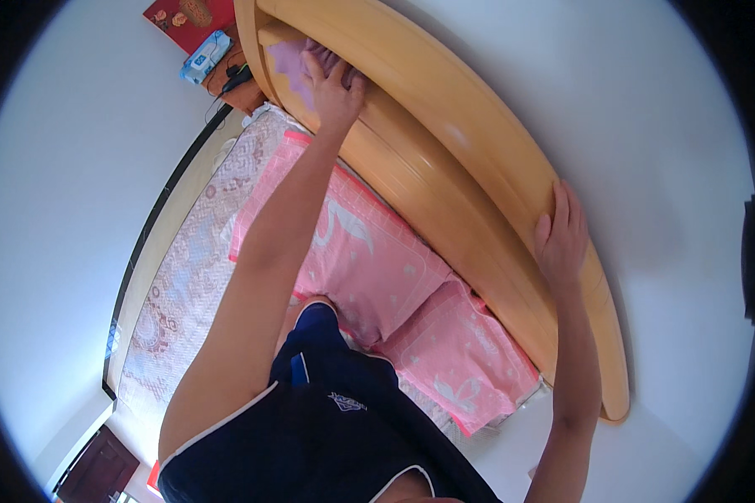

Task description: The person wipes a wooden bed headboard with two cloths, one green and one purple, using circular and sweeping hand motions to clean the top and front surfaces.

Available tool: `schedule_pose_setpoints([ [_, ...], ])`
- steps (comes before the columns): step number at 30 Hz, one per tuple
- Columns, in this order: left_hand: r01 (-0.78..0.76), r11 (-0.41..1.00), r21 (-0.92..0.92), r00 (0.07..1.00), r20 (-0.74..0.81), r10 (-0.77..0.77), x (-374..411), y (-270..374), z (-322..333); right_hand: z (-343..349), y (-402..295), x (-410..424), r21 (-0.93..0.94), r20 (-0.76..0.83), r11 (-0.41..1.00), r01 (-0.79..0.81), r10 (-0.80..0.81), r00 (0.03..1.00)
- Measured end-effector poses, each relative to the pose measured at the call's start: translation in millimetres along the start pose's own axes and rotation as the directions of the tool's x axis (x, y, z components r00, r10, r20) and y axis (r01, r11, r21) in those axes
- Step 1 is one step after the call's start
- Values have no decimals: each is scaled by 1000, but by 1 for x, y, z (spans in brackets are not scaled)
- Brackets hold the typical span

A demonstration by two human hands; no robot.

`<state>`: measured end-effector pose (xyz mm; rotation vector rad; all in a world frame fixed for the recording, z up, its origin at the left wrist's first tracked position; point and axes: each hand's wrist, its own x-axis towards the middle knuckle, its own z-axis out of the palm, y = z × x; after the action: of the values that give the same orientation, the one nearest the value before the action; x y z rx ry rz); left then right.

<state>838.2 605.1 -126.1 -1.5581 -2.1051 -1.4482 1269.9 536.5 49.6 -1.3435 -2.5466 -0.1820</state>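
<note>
A purple cloth (292,66) lies bunched in the recess at the far end of the wooden headboard (415,148). My left hand (336,94) presses on this cloth with its fingers spread, and part of the cloth is hidden beneath them. Along the headboard's curved top rim, nearer to me, my right hand (565,242) holds the edge, thumb on the front face and fingers over the top. Below the headboard are pink pillow covers (377,264) with white swan-like figures, spread on the bed.
A patterned quilted bedspread (195,251) covers the mattress. Beyond the headboard, a brown nightstand (247,99) carries a blue wipes pack (206,58), a black corded device (236,78) and a red box (192,22). A white wall (666,188) stands behind the headboard. My knee rests on the bed.
</note>
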Motion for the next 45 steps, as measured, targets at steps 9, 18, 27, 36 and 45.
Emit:
schedule_pose_setpoints([
  [9, 638, 431, -638, 768, 487, -415, -56, 66, -63, 5, 6, -1, -38, -56, 999, 33, -35, 998],
  [18, 365, -765, -531, 650, 734, -199, -91, 83, -152, 7, 3, -3, -45, -57, 999, -15, 12, 998],
  [27, 730, -632, -260, 111, 958, -266, -142, 85, -192, 11, 7, 1, -8, -111, 1000, 6, -7, 994],
  [36, 672, -715, -193, 221, 974, -56, -146, 99, -194, 16, 11, -5, -58, -124, 997, 42, -49, 991],
  [45, 650, -702, -289, 433, 901, 30, -93, 162, -170, 7, 9, -4, -57, -93, 998, -4, -1, 996],
])
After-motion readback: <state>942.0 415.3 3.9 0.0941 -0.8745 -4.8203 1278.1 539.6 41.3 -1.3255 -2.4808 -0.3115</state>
